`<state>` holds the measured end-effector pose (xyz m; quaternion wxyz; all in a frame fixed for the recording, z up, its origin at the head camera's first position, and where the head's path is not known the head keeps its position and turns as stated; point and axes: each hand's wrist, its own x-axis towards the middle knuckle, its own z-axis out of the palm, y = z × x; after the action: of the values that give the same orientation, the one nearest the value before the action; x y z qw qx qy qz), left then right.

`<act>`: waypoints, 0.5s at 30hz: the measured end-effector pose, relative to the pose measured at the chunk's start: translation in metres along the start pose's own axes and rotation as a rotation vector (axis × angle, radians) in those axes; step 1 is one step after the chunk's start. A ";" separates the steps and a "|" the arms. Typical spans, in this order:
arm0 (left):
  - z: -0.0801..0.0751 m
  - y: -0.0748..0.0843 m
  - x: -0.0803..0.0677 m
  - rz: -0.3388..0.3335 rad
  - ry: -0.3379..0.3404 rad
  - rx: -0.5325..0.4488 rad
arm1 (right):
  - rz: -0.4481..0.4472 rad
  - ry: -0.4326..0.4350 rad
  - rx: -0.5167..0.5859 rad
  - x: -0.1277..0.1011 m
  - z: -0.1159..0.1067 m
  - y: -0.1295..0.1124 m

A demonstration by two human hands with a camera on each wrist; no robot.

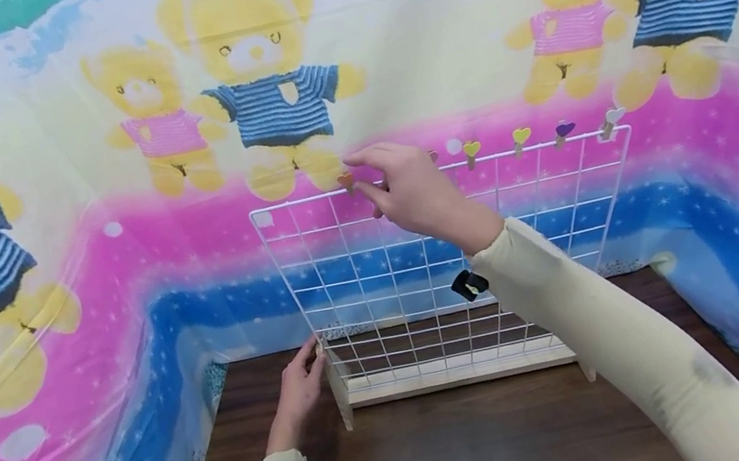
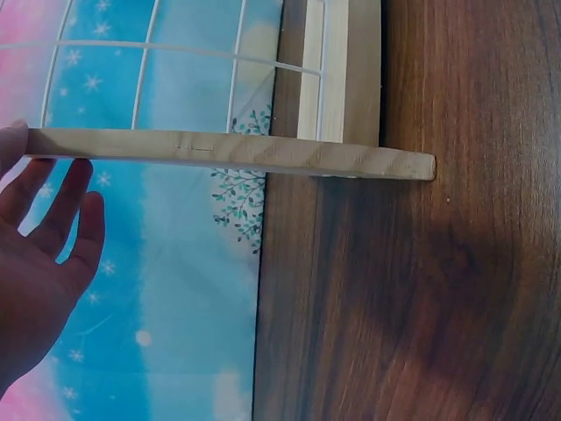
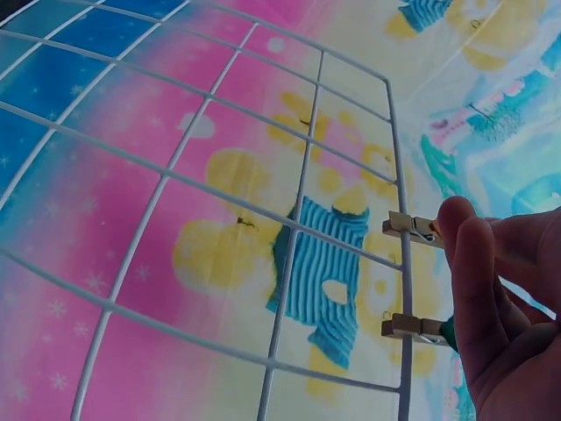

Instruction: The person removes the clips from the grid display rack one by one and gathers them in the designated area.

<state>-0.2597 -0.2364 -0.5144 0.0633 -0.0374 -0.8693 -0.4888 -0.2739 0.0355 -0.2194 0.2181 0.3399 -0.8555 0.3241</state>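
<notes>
Orange clip (image 1: 346,182): sat on the top wire (image 1: 298,202) of the grid (image 3: 294,226), toward its left end, heart up.
Clip's long axis: ran upright, roughly square across the wire, heart end toward the right fingertips.
Nearer hand: the right hand (image 1: 416,191), just beside the clip on its right; the sleeve (image 1: 615,319) crossed in front of the grid.
Right grip: thumb and forefinger were bent close about the heart end; whether they pinched it or only hovered could not be told.
Left hand (image 1: 302,386): was well below the clip and to its left, gripping the wooden leg (image 2: 232,151) between thumb and fingers.
Next clip: the green clip (image 3: 416,327) sat near the orange one, apart from it, by the right hand.
Farther right: yellow clips (image 1: 472,155), a purple clip (image 1: 563,132) and a white clip (image 1: 611,124) shared the wire.
</notes>
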 end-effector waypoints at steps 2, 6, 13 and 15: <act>0.000 0.001 0.000 0.004 0.002 0.005 | 0.025 -0.022 -0.021 0.004 0.002 -0.001; 0.000 0.000 -0.001 0.014 0.010 0.014 | 0.065 -0.070 0.003 0.010 0.006 -0.002; 0.000 0.001 -0.001 0.019 0.006 0.015 | 0.126 -0.077 0.066 0.012 0.010 0.001; 0.000 0.001 -0.001 0.016 0.003 0.012 | 0.131 -0.068 0.087 0.012 0.011 0.002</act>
<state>-0.2588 -0.2359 -0.5136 0.0687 -0.0433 -0.8717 -0.4832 -0.2855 0.0237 -0.2204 0.1523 0.3031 -0.8679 0.3628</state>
